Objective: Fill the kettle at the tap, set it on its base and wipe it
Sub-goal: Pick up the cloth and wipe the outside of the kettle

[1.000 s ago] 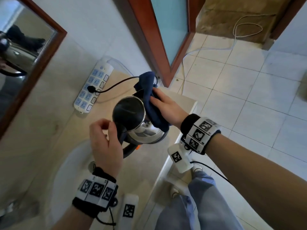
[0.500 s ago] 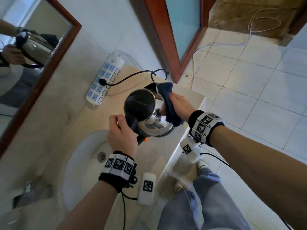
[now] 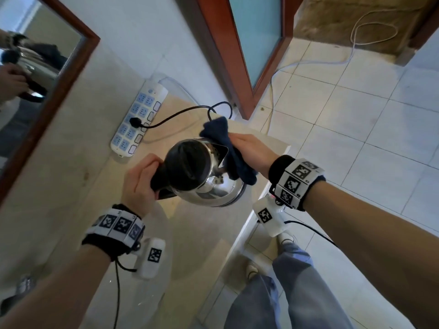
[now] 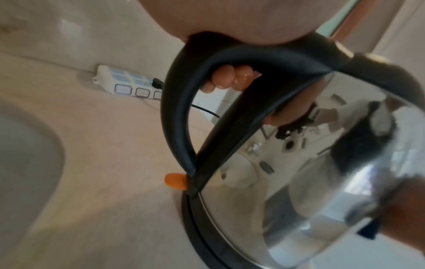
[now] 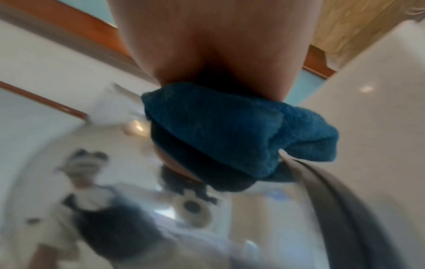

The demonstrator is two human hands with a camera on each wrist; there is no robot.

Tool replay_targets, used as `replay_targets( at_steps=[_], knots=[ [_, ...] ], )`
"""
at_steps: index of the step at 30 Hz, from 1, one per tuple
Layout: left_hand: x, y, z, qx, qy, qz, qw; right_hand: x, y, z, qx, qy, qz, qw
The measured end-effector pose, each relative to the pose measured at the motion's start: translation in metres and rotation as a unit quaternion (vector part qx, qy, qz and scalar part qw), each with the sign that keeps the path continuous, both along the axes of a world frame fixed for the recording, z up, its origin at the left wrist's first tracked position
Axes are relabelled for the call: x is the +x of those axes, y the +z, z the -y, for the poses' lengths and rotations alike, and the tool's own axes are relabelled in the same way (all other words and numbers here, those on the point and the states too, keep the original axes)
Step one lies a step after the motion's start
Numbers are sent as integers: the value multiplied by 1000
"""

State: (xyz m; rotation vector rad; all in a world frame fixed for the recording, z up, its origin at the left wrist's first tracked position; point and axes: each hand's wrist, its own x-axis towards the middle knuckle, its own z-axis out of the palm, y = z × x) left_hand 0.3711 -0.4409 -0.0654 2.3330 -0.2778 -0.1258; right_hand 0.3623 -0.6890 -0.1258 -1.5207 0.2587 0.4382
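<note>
A steel kettle with a black lid stands on the beige counter, on its black base. My left hand grips the black handle, with its fingertips curled round inside the loop. An orange switch sits at the handle's foot. My right hand holds a bunched dark blue cloth and presses it against the kettle's spout side. In the right wrist view the cloth lies on the shiny kettle wall under my palm.
A white power strip lies against the wall, with the kettle's black cord plugged into it. The sink basin is to the left of the kettle. The counter edge runs close to the kettle's right. A mirror hangs at the left.
My left hand has gone from hovering by the handle to gripping it. My right hand has slid the cloth round the kettle's side towards the spout.
</note>
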Motion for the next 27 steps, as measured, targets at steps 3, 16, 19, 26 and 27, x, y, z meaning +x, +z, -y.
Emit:
replay_targets(
  at_steps=[3, 16, 19, 26, 27],
  knots=[
    [6, 1, 4, 19, 12, -22, 1000, 1, -5, -4, 14, -12, 23, 1000],
    [50, -5, 7, -65, 27, -41, 997, 19, -16, -4, -46, 126, 35, 990],
    [63, -3, 9, -32, -49, -56, 997, 21, -18, -4, -35, 146, 27, 988],
    [81, 0, 7, 14, -160, -72, 984, 50, 11, -18, -36, 201, 104, 973],
    [83, 3, 9, 42, -186, -64, 980, 54, 4, -17, -58, 222, 80, 970]
  ],
)
